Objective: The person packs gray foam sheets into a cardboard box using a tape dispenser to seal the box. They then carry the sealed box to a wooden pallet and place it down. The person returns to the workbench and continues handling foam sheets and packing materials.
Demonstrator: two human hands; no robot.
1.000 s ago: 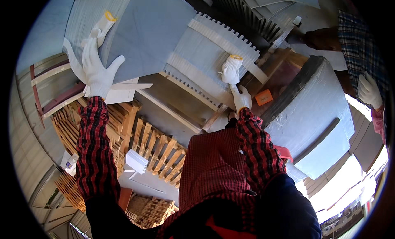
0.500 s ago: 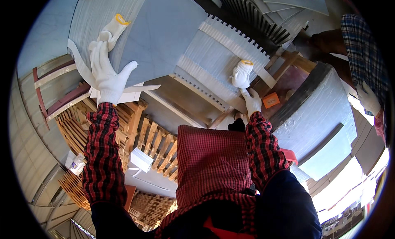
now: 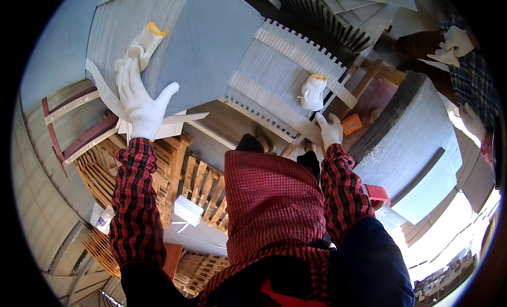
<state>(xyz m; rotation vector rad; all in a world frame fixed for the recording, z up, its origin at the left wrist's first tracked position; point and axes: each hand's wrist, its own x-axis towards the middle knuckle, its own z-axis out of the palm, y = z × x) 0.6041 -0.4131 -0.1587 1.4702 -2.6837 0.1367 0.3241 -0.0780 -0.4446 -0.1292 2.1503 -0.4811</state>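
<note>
My left hand (image 3: pixel 141 104), in a white knit glove, is stretched out with its thumb spread wide. It lies over the near edge of a stack of thin grey sheets (image 3: pixel 142 16). A loose white glove with a yellow cuff (image 3: pixel 143 44) is at its fingertips. Beside the palm a curved pale strip (image 3: pixel 101 85) sticks out. My right hand (image 3: pixel 330 131), gloved too, has thumb and fingers apart with nothing visible between them. Just beyond it, a second yellow-cuffed glove (image 3: pixel 312 93) rests on a notched, pale slatted stack (image 3: pixel 269 69). A small orange box (image 3: pixel 351 124) is close by.
A large film-wrapped grey block (image 3: pixel 406 127) stands to the right. Wooden pallets (image 3: pixel 203 185) and a dark red frame (image 3: pixel 84 114) are at left. At the far right a co-worker's gloved hand (image 3: pixel 471 119) and plaid clothing (image 3: pixel 472 74) show.
My right hand has drawn back from the loose glove, its fingers now further apart. My left hand stays nearly in place. At far right, a white glove or cloth has come into view by the co-worker.
</note>
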